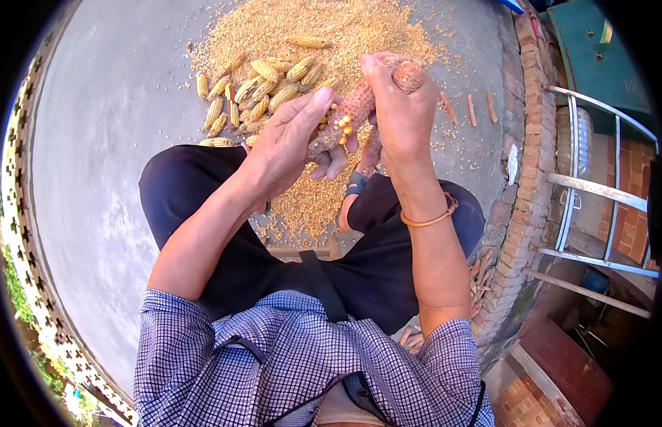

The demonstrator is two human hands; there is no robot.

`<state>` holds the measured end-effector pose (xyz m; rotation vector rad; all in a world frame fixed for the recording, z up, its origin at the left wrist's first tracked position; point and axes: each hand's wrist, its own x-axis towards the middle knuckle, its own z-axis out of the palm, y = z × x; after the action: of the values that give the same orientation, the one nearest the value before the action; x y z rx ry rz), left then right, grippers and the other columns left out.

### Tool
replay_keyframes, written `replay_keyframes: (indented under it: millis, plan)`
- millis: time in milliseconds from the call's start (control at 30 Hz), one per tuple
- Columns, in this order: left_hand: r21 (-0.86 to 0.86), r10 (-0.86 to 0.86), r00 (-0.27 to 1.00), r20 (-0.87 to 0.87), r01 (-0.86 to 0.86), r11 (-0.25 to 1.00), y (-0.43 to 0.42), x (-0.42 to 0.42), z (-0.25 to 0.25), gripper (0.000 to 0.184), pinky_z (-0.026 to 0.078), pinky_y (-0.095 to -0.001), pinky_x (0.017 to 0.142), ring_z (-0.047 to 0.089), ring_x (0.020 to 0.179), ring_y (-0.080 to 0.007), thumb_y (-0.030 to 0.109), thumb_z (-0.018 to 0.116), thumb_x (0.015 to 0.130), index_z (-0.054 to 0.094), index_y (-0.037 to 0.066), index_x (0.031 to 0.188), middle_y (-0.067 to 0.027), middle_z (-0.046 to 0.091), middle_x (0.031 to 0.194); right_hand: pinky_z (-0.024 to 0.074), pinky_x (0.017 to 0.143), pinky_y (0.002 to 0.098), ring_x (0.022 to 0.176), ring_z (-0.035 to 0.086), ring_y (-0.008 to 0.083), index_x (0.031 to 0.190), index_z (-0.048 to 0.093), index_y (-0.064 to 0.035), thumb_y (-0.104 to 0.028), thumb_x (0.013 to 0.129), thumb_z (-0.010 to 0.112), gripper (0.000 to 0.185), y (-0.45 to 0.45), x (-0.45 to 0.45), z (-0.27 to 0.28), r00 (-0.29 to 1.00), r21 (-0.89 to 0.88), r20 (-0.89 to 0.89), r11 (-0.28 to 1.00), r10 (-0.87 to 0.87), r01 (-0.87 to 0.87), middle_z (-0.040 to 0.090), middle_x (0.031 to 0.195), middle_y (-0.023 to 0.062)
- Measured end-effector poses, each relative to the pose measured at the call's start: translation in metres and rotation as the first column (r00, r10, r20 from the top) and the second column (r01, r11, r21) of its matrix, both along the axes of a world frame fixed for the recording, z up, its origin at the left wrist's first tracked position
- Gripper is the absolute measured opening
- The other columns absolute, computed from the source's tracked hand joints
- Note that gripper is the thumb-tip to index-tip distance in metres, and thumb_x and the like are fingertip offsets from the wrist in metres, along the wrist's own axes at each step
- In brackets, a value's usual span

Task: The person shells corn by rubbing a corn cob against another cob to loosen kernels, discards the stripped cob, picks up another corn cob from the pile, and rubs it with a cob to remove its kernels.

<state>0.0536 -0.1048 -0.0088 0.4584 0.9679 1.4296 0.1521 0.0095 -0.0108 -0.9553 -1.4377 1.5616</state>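
A mostly stripped, reddish corn cob (358,102) slants between my two hands, with a few yellow kernels left near its lower end. My left hand (292,142) is wrapped round that lower end, thumb on top. My right hand (403,114), with an orange band on the wrist, grips the upper end; a rounded reddish cob end shows at its fingers. Below and behind the hands, loose kernels (302,206) lie on the ground between my legs.
Unshelled cobs (274,85) are heaped at the left of a wide kernel pile (331,21). Bare cobs (470,110) lie to the right. Beyond a low brick edge (534,128) stands a metal ladder (598,186). Grey concrete (96,142) spreads at left.
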Motion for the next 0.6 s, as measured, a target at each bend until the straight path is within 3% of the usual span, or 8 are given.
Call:
replay_keyframes:
  millis: [100,233,333,433,533,600]
  plan:
    - [0.044,-0.001,0.926,-0.378,0.019,0.999,-0.002,0.004,0.0,0.036,0.036,-0.0205,0.044,0.051,0.053,-0.0055,0.032,0.049,0.103,0.057,-0.003,0.109,-0.0032,0.056,0.073,0.0438,0.054,0.0245,0.061,0.053,0.0057,0.085,0.061,-0.0008,-0.01,0.089,0.068,0.012,-0.001,0.003,0.002,0.996,-0.055,0.063,0.997,0.067,-0.063,0.062,0.073,0.001]
    - [0.073,-0.006,0.886,-0.463,0.045,0.996,-0.003,0.001,-0.015,0.037,0.03,-0.0191,0.045,0.043,0.052,-0.006,0.032,0.043,0.105,0.055,0.0,0.118,-0.0034,0.053,0.08,0.0427,0.053,0.0235,0.06,0.053,0.005,0.087,0.061,-0.0014,-0.011,0.089,0.068,0.012,-0.002,-0.001,-0.002,0.997,0.06,0.066,0.998,0.032,-0.036,0.062,0.073,0.0009]
    - [-0.04,0.04,0.945,-0.324,-0.056,0.998,-0.001,-0.003,-0.009,0.036,0.028,-0.0187,0.043,0.04,0.051,-0.0062,0.033,0.041,0.105,0.056,0.001,0.113,-0.0038,0.052,0.076,0.0417,0.052,0.0214,0.06,0.054,0.0046,0.095,0.061,-0.0013,-0.013,0.09,0.067,0.014,-0.003,-0.001,0.004,0.996,0.026,-0.012,0.996,0.085,-0.084,0.064,0.075,0.0015]
    - [-0.021,0.026,0.996,-0.085,-0.027,0.999,0.0,-0.005,-0.005,0.037,0.029,-0.0192,0.042,0.041,0.05,-0.0069,0.034,0.04,0.106,0.057,0.002,0.109,-0.0046,0.052,0.074,0.0391,0.049,0.0186,0.06,0.055,0.0039,0.109,0.061,-0.0008,-0.016,0.092,0.065,0.022,-0.001,0.001,0.002,0.986,0.006,-0.069,0.989,0.151,-0.151,0.067,0.079,0.0031]
    - [-0.003,0.021,1.0,0.022,-0.021,1.0,-0.001,-0.008,0.001,0.038,0.033,-0.0183,0.045,0.046,0.056,-0.0063,0.037,0.043,0.105,0.058,0.003,0.101,-0.0037,0.054,0.076,0.0382,0.049,0.0188,0.062,0.056,0.0041,0.114,0.06,-0.0002,-0.015,0.093,0.064,0.026,0.005,0.006,0.009,0.965,-0.058,-0.105,0.967,0.24,-0.247,0.068,0.081,0.0037]
    - [0.026,-0.002,1.0,0.001,0.002,1.0,-0.002,-0.008,0.006,0.04,0.034,-0.0185,0.045,0.048,0.057,-0.0065,0.038,0.042,0.105,0.058,0.002,0.1,-0.0035,0.054,0.076,0.0377,0.048,0.0189,0.061,0.055,0.0041,0.114,0.06,-0.0003,-0.015,0.093,0.063,0.026,0.005,0.007,0.008,0.959,-0.085,-0.144,0.962,0.245,-0.258,0.067,0.081,0.0037]
